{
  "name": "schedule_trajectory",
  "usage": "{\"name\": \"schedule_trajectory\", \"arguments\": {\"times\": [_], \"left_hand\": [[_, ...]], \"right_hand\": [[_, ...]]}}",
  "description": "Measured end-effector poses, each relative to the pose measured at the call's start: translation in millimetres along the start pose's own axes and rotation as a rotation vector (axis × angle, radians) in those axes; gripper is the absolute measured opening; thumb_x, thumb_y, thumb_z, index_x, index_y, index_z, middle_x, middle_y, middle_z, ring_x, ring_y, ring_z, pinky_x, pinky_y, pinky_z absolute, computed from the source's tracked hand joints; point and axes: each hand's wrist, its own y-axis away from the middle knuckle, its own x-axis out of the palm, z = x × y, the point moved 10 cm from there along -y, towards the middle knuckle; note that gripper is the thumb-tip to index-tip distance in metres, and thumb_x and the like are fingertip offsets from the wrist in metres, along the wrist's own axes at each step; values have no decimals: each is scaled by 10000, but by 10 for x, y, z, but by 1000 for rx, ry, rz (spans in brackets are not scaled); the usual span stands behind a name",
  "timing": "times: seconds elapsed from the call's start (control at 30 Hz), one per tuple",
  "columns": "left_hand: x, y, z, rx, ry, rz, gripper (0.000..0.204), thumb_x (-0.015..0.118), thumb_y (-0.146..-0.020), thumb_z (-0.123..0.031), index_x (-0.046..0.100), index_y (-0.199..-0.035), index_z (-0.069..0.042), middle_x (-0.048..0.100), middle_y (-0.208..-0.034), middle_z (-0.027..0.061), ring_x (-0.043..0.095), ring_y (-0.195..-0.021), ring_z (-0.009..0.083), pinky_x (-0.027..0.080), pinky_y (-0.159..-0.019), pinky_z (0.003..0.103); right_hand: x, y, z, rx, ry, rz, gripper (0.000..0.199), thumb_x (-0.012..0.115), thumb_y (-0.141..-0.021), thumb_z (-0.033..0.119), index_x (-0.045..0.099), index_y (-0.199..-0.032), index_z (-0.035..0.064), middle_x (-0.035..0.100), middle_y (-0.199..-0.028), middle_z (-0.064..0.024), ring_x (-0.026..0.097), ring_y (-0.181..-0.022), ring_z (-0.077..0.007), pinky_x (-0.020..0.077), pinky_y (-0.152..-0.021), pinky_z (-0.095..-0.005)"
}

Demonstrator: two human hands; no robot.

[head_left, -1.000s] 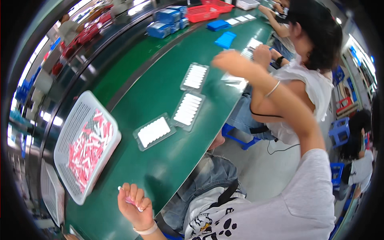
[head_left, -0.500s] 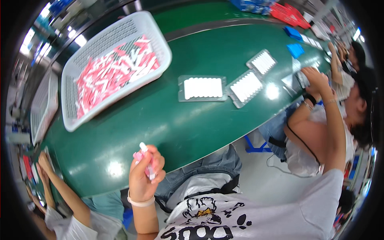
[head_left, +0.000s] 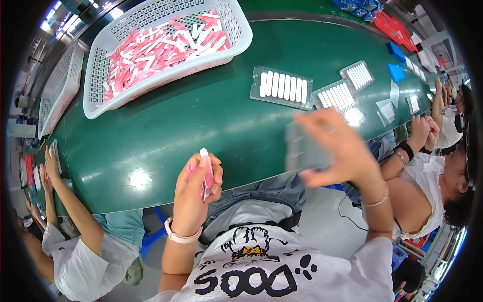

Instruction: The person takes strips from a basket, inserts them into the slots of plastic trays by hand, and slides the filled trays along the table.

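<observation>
My left hand (head_left: 199,178) is closed around slim pink-and-white plastic sticks (head_left: 208,172), held over the near side of the green table; how many is unclear. One rounded white end sticks up above the fingers. To the right, my right hand (head_left: 339,153) is smeared by motion. Its thumb and fingers grip a clear plastic tray (head_left: 303,146) with ridged slots, held above the table edge. Beyond it lie clear trays filled with rows of white sticks: one tray (head_left: 282,86), a second tray (head_left: 336,97) touching it, and a third tray (head_left: 358,74) farther right.
A white perforated basket (head_left: 161,83) heaped with pink and white sticks (head_left: 151,53) stands at the far left. Another basket (head_left: 60,88) is beside it. Co-workers sit on both sides; a co-worker's hands (head_left: 422,130) are at the right. Blue pieces (head_left: 396,73) lie at the far right.
My right hand has come back from the far right beside the co-worker, bringing a clear tray. My left hand still holds sticks, turned slightly. The view has shifted, so the table items sit higher.
</observation>
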Motion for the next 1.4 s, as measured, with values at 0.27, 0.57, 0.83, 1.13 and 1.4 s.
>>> {"name": "schedule_trajectory", "arguments": {"times": [0.27,0.57,0.83,1.13,1.4], "left_hand": [[-205,149,-19,-6,-52,-39,230,433,-993,-212,549,-983,-13,540,-704,32,363,-519,40,263,-434,199],[-153,73,-10,5,-312,-75,232,461,-981,-172,570,-1018,30,587,-697,65,323,-454,31,243,-410,198],[49,-35,-39,44,-302,-13,207,488,-968,-139,554,-1059,34,623,-801,84,361,-509,26,290,-435,194],[-6,-67,121,-79,-263,-41,244,572,-942,-216,597,-974,24,627,-783,45,378,-521,17,304,-466,179],[167,-115,-17,-32,-171,-4,195,519,-942,-138,575,-997,41,590,-812,68,352,-501,35,279,-446,214]], "right_hand": [[549,-453,178,-140,111,28,662,739,-665,382,567,-1183,7,511,-1057,-113,485,-989,-271,410,-835,-376],[439,-569,-329,-1,345,-213,351,652,-827,324,652,-1118,128,484,-1304,-87,412,-1165,-310,294,-948,-447],[458,-539,-348,88,474,-246,412,629,-842,406,642,-1168,154,409,-1415,-73,292,-1285,-340,215,-962,-555],[403,-526,-328,88,472,-276,411,644,-808,438,659,-1092,142,435,-1382,-70,302,-1273,-338,198,-967,-582],[386,-527,-320,70,426,-181,478,670,-769,472,656,-1132,161,408,-1415,-89,285,-1287,-366,189,-985,-576]]}}
